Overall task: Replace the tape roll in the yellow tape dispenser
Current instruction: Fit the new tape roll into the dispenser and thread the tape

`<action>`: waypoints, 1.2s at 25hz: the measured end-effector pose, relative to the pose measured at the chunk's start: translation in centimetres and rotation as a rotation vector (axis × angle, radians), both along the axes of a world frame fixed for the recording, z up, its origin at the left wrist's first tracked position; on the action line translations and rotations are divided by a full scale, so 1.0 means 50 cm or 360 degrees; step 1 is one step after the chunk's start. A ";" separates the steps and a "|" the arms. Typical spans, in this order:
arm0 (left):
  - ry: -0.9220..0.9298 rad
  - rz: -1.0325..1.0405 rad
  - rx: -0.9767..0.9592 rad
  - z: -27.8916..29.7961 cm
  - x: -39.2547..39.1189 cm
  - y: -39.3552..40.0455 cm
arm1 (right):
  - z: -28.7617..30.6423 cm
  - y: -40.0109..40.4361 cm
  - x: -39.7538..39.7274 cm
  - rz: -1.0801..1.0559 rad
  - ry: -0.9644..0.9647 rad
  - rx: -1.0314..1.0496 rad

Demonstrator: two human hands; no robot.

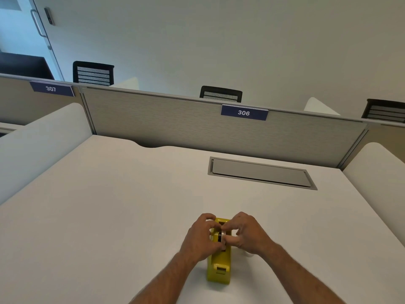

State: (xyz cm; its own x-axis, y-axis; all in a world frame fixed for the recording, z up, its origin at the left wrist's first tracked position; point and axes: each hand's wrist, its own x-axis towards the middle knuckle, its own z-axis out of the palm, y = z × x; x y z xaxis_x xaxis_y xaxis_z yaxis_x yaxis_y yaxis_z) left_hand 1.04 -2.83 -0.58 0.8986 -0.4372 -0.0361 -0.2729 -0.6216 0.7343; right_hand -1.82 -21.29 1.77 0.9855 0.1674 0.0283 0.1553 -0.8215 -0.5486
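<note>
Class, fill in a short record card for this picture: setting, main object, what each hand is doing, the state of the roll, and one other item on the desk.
setting: white desk with grey partition, label 306
main object: yellow tape dispenser, standing on the desk
left hand: fingers on the tape roll
right hand: fingers on the roll
roll state: sitting in the dispenser's cradle
other item: grey cable hatch, closed

Your two arms are bare all the way down, with no sleeves showing. Your left hand (202,234) and your right hand (247,232) wear no gloves. You have no rings on the fingers you can see, and no watch or band on either wrist. Fine hairs run along both forearms.
</note>
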 end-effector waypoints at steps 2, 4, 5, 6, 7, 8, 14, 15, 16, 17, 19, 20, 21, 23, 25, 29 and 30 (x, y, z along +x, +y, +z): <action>-0.0007 -0.0005 0.0003 0.001 0.000 0.001 | 0.002 -0.001 0.000 0.0000 -0.0005 0.0022; -0.0012 -0.0004 0.0036 0.001 -0.001 0.001 | 0.004 -0.002 0.001 -0.0013 -0.0028 0.0027; -0.0010 -0.0003 0.0049 0.001 -0.001 0.000 | 0.005 -0.002 0.002 -0.0016 -0.0039 0.0030; -0.0010 -0.0002 0.0054 0.001 -0.002 0.000 | 0.008 -0.002 0.002 -0.0013 -0.0044 0.0030; -0.0010 -0.0002 0.0054 0.001 -0.002 0.000 | 0.009 -0.002 0.002 -0.0007 -0.0041 0.0023; -0.0010 -0.0001 0.0053 0.001 -0.002 0.000 | 0.011 -0.002 0.001 -0.0002 -0.0033 0.0011; -0.0007 0.0003 0.0061 0.003 -0.002 -0.001 | 0.016 0.002 0.000 0.0007 -0.0040 -0.0081; -0.0008 0.0003 0.0065 0.003 -0.002 -0.001 | 0.017 0.002 0.001 0.0009 -0.0035 -0.0084; -0.0009 0.0002 0.0066 0.004 -0.002 -0.002 | 0.017 0.001 0.001 0.0012 -0.0029 -0.0084; -0.0009 0.0001 0.0065 0.003 -0.001 -0.002 | 0.017 0.000 0.000 0.0015 -0.0025 -0.0088; -0.0008 0.0000 0.0065 0.003 -0.001 -0.002 | 0.017 0.001 -0.002 0.0024 -0.0035 -0.0120; -0.0009 0.0000 0.0065 0.002 0.000 -0.002 | 0.016 0.002 -0.002 0.0028 -0.0049 -0.0141; -0.0011 0.0000 0.0065 0.001 0.000 -0.002 | 0.015 0.002 -0.002 0.0032 -0.0064 -0.0159; -0.0013 0.0010 0.0055 -0.001 0.000 -0.003 | 0.012 0.004 -0.002 0.0041 -0.0092 -0.0185; -0.0009 0.0020 0.0046 -0.004 0.000 -0.003 | 0.010 0.006 -0.002 0.0044 -0.0110 -0.0182; -0.0005 0.0013 0.0047 -0.005 0.001 -0.003 | 0.005 0.007 -0.004 0.0037 -0.0120 -0.0107; 0.0002 0.0015 0.0045 -0.005 0.001 -0.003 | 0.006 0.006 -0.003 0.0040 -0.0117 -0.0080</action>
